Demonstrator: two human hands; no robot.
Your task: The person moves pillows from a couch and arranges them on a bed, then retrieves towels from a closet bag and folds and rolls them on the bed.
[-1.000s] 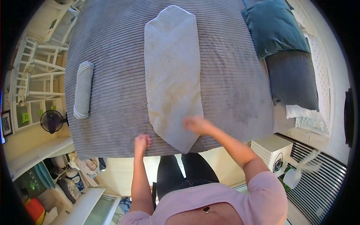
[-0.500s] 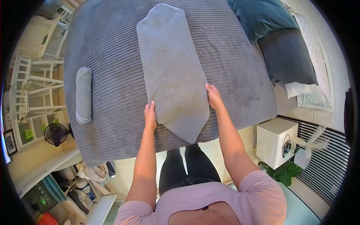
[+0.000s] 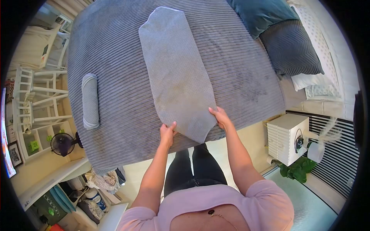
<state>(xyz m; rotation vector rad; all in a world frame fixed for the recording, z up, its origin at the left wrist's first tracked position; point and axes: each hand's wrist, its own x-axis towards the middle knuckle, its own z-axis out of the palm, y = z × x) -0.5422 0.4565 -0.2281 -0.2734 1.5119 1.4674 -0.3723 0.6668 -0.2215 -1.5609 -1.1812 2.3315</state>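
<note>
A long grey textured towel (image 3: 175,65) lies folded lengthwise on the bed, its near end narrowing to a point. Near that end, my left hand (image 3: 167,134) grips the left edge, thumb on top and the other fingers mostly hidden. Slightly higher on the opposite edge, my right hand (image 3: 221,117) pinches the cloth with the thumb over it. Off to the left, apart from both hands, rests a tightly rolled grey towel (image 3: 90,101).
The ribbed grey bedspread (image 3: 119,57) covers the bed. Teal (image 3: 264,15) and dark grey (image 3: 293,48) cushions lie at the right. A white bedside cabinet (image 3: 287,134) stands at the near right, a small black fan (image 3: 63,144) at the left edge.
Both hands have slid toward the towel's near pointed end, the right one coming down furthest. The camera view has shifted slightly; the rolled towel stays in place on the bed.
</note>
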